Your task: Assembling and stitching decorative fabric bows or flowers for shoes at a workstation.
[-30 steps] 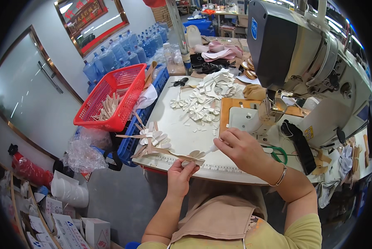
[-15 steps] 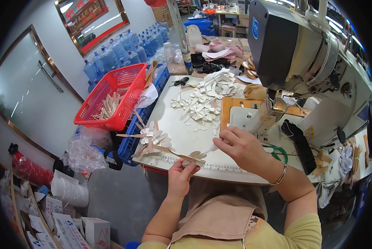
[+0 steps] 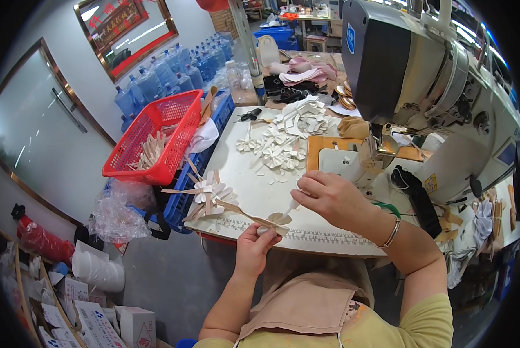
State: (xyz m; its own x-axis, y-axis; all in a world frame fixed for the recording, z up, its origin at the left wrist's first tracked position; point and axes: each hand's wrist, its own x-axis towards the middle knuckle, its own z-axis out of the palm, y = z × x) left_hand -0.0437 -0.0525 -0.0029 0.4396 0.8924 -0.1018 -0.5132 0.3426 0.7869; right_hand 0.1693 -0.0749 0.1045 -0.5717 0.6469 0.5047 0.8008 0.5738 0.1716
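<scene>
Head view: strap piece [image 3: 274,221] between both hands

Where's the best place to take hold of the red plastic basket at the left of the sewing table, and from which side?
Probably grip the red basket by its top rim at the near-left corner, coming from above and the left. It sits tilted on the blue crate, open side up; the mesh walls slope and the tan strips fill its floor, so the rim is the firmest free edge.
</scene>
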